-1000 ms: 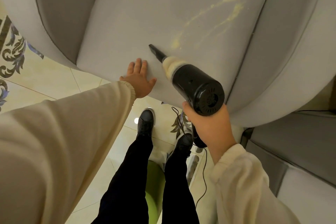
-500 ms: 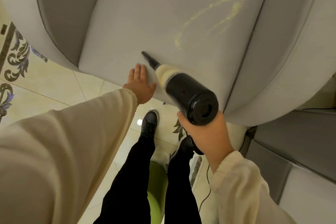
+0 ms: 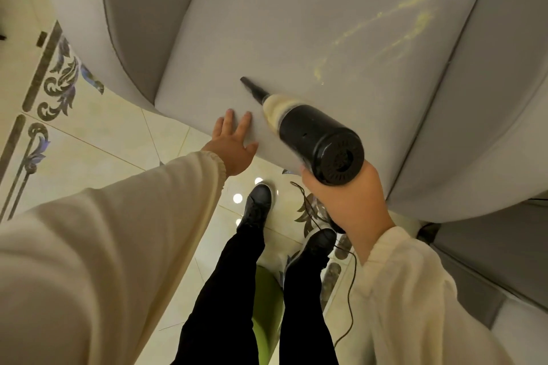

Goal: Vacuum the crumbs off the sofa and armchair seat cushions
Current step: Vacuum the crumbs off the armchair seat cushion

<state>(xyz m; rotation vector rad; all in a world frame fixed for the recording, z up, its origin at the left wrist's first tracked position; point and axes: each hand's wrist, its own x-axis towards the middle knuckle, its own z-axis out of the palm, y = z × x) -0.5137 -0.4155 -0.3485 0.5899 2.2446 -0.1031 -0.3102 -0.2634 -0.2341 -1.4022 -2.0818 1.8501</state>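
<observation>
Right hand gripping black handheld vacuum, nozzle on grey armchair seat cushion, yellow crumbs beyond, left hand flat, fingers straight, on cushion's front edge

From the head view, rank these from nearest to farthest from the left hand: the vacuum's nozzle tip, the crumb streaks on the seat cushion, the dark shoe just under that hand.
1. nozzle tip of the handheld vacuum, on the cushion just beyond the left hand.
2. dark shoe, on the floor below the hand; close to the nozzle tip's distance, so this ranking is loose.
3. crumb streaks, far right part of the seat cushion, clearly farthest.
</observation>
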